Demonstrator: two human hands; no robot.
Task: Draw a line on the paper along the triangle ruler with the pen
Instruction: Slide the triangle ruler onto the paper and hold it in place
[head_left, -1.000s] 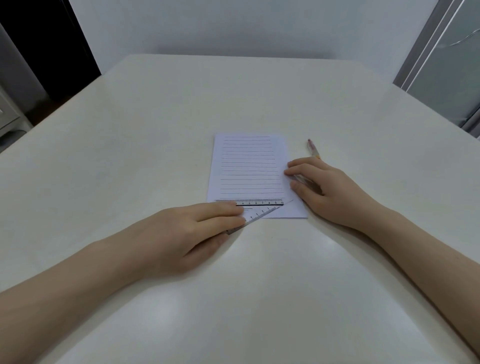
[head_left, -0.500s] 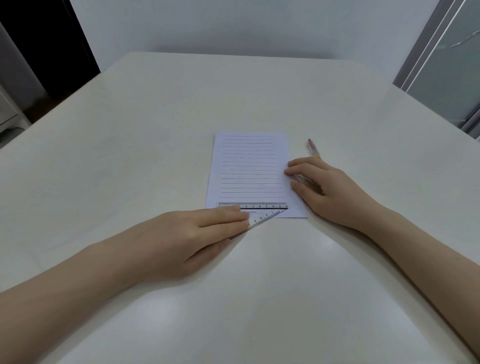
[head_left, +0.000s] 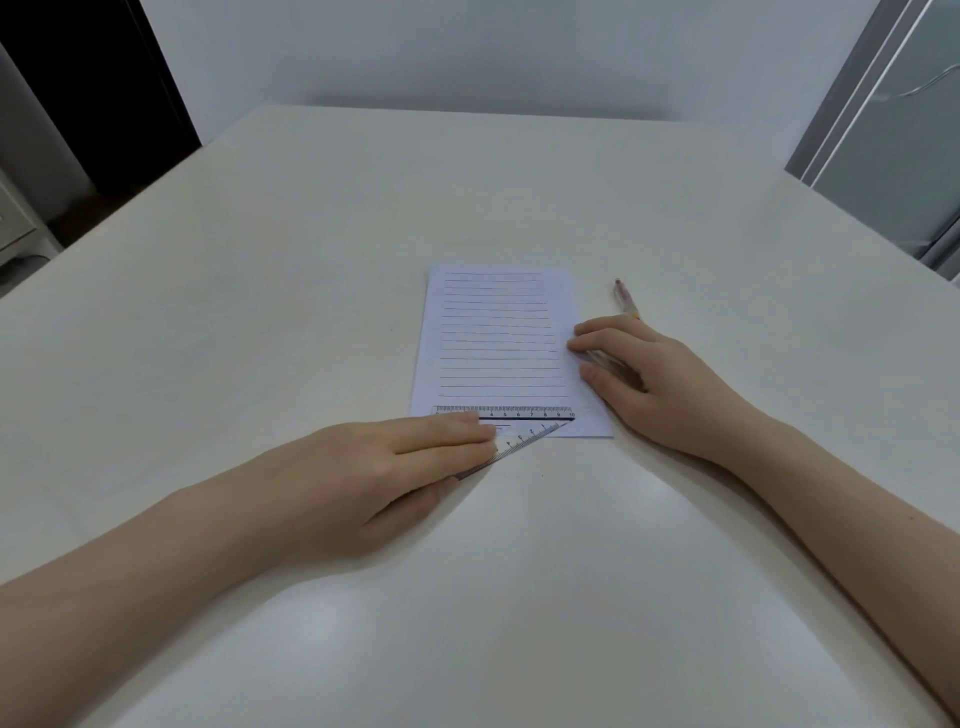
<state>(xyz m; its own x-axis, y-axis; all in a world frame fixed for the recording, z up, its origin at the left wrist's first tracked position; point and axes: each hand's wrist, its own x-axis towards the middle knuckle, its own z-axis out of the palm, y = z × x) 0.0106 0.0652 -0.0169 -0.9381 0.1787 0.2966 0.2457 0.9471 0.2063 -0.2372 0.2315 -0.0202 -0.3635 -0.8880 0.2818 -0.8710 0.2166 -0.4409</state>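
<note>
With the triangle ruler (head_left: 524, 428) laid across the bottom edge of the lined paper (head_left: 498, 338), centre frame, I note its long graduated edge runs level with the printed rules, which looks chosen so the drawn line falls parallel to them. My left hand (head_left: 363, 478) lies flat, fingers extended and pressing down on the ruler's lower-left part; it grips nothing, it only pins. Judgement: this weight is there to stop the ruler sliding when the pen runs along it. My right hand (head_left: 649, 379) rests at the paper's right margin, curled loosely over the pen (head_left: 626, 299), whose far end sticks out toward the upper right. Whether the fingers have actually closed on the barrel I cannot tell; the pen appears to lie on the table (head_left: 260, 312) under them. No drawn line visible above the ruler edge yet. Next step, as I judge it: take up the pen properly and bring the tip to the ruler's upper edge.
</note>
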